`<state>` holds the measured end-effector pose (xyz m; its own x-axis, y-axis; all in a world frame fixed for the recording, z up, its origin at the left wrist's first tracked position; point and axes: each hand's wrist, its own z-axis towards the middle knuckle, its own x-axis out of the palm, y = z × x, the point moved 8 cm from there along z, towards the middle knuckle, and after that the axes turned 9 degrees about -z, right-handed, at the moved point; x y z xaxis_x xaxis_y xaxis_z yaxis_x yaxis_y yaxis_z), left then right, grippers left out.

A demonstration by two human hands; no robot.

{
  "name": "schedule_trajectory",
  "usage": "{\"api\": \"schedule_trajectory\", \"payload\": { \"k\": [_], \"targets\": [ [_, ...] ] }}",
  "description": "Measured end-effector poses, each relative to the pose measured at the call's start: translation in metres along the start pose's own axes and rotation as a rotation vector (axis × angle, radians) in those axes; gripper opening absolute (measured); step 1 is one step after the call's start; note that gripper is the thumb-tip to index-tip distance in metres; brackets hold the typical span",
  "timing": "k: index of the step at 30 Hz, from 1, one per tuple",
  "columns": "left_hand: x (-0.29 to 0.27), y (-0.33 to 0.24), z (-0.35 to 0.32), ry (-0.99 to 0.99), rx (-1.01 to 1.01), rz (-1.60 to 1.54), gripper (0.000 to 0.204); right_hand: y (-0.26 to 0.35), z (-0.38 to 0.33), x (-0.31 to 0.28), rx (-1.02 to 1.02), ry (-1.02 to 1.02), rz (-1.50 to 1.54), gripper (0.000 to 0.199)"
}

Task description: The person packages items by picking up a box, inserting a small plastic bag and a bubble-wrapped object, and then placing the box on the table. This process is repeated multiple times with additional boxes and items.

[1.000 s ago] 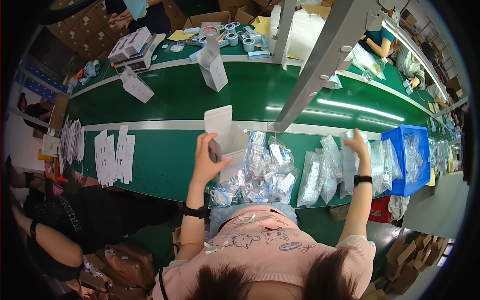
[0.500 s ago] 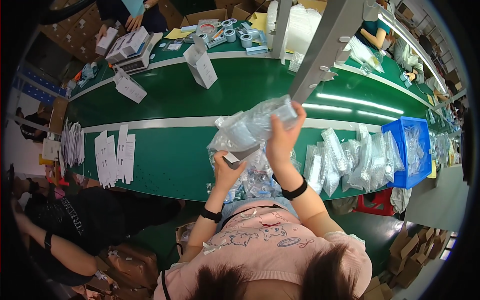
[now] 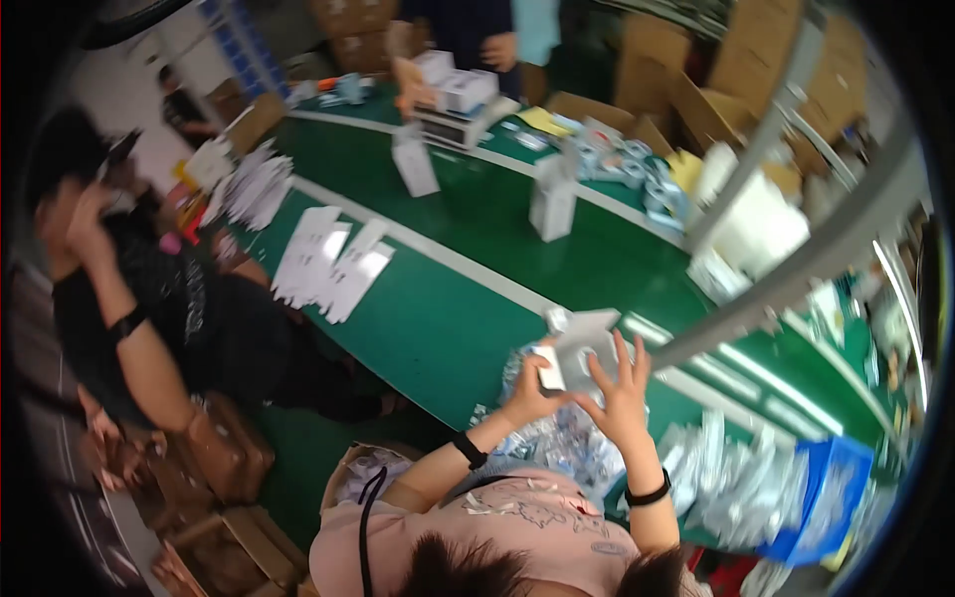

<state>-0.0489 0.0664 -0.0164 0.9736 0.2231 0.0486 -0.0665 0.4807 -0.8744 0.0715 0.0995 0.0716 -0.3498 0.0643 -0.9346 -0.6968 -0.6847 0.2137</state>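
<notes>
My left hand [image 3: 527,396] is closed on a small white box [image 3: 549,368], its thumb and fingers gripping the near side. The box is tilted, and a pale flap [image 3: 589,326] stands up at its far side. My right hand [image 3: 621,398] is spread beside the box's right side, fingers stretched out and holding nothing. Whether its thumb touches the box I cannot tell. Beneath both hands lies a pile of clear plastic bags [image 3: 572,448] with small parts inside, blurred by motion. The inside of the box is mostly hidden.
Filled clear bags [image 3: 731,478] lie to the right against a blue bin [image 3: 821,497]. Flat white cartons [image 3: 328,264] lie on the green table at left. Upright white boxes [image 3: 553,204] stand on the conveyor. A grey post [image 3: 771,284] slants close by. A person in black [image 3: 189,298] stands at left.
The view has swung left. The plastic-wrapped item that my right hand held no longer shows in it; that hand is now spread beside the white box, still in my left hand.
</notes>
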Motion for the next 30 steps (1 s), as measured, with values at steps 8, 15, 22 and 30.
{"api": "schedule_trajectory", "payload": {
  "k": [8,15,22,30],
  "targets": [
    [-0.006,0.014,-0.025,0.025,-0.14,0.071,0.061,-0.091,-0.053,0.061,0.238,-0.249,0.707,0.041],
    [-0.013,-0.02,0.014,0.057,-0.052,0.25,0.052,-0.17,-0.114,0.153,0.506,0.135,0.083,0.047],
    [-0.001,-0.033,0.027,0.152,-0.078,0.351,0.033,-0.178,-0.108,0.134,0.496,-0.093,0.296,0.028],
    [-0.001,-0.035,0.022,0.079,-0.134,0.325,0.012,-0.191,-0.124,0.151,0.768,0.123,0.29,0.024]
  ]
}}
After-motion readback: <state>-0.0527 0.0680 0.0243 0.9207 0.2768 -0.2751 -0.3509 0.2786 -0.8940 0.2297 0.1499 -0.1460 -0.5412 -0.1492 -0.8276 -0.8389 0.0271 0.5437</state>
